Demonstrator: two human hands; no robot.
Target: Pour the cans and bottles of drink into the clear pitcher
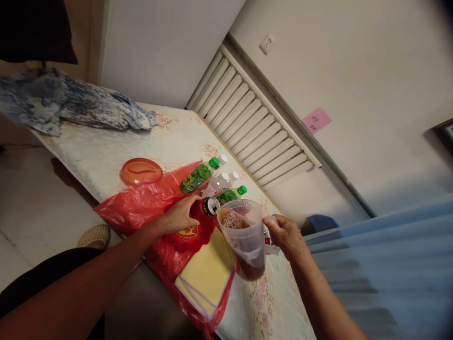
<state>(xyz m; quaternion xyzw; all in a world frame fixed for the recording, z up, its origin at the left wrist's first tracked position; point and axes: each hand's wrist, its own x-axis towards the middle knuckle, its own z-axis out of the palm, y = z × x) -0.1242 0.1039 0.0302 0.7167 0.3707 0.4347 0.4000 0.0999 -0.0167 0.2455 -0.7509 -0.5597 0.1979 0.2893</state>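
My left hand (181, 216) is closed around a dark red can (209, 207), its opened top tilted to the right against the spout of a clear plastic pitcher (247, 241). My right hand (285, 233) grips the pitcher by its handle. The pitcher leans toward the can and holds a foamy brown liquid. Below the can lies a red scalloped item (187, 236) with yellow print. Beside it, under the pitcher, is a folded yellow cloth (207, 274). Both rest on a red plastic bag (130, 208).
Green-capped bottles (200, 177) and white-capped bottles (215, 184) stand just beyond the can. An orange lid (140, 171) and a blue-white cloth (102, 107) lie on the flowered tablecloth (177, 137). A radiator (255, 118) borders the table; a blue curtain (382, 264) hangs at right.
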